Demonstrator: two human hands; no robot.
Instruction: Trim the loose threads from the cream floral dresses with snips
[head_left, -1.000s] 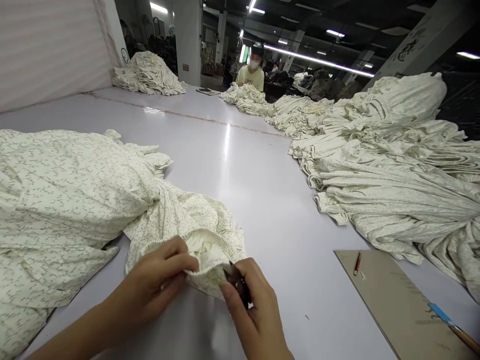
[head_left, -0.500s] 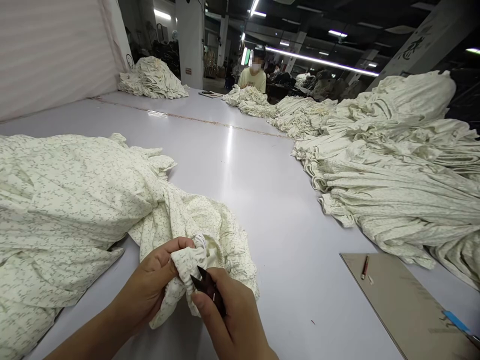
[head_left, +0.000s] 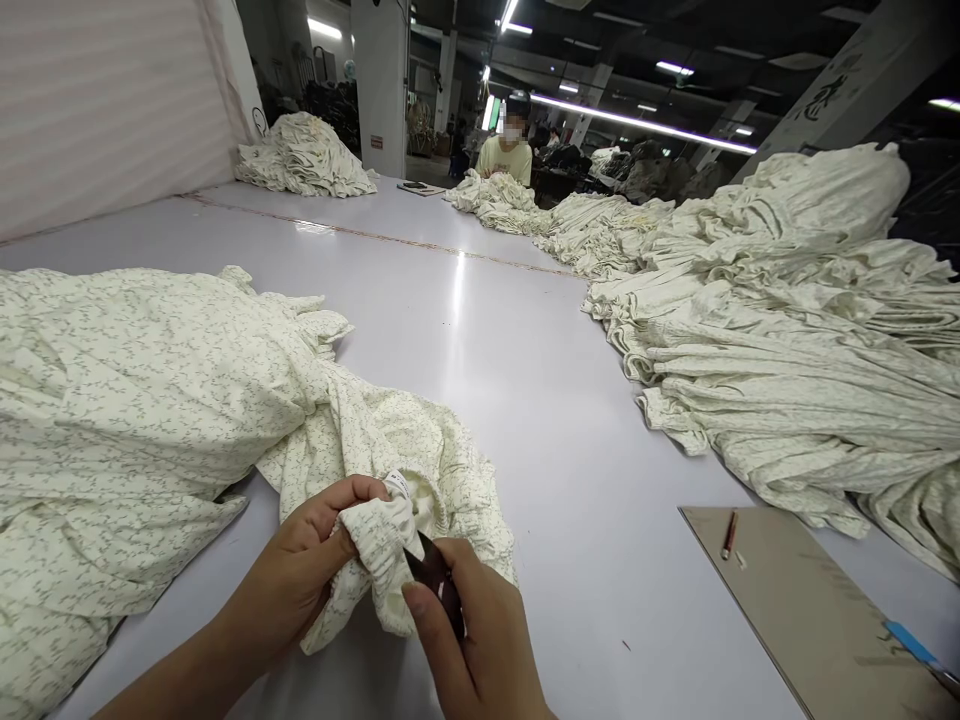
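Note:
A cream garment with a small leafy print (head_left: 450,460) lies bunched in front of me, its gathered edge raised off the table. My left hand (head_left: 307,560) pinches that edge between thumb and fingers, beside a small white label (head_left: 396,484). In my right hand (head_left: 480,630) is a pair of dark thread snips (head_left: 435,580), held between thumb and forefinger. The two pointed blades stand apart and point up and left, close to the gathered cloth. Whether they touch it, I cannot tell.
A large heap of the same cloth (head_left: 135,380) lies on the left. More garments (head_left: 795,350) are piled along the right side. At lower right, a brown board (head_left: 810,610) carries a red pen (head_left: 729,534) and a blue-handled tool (head_left: 911,642). A co-worker (head_left: 506,158) is at the far end.
My right hand and the snips have shifted slightly right and down, away from the gathered edge. The left hand keeps its hold, and the cloth edge has turned a little.

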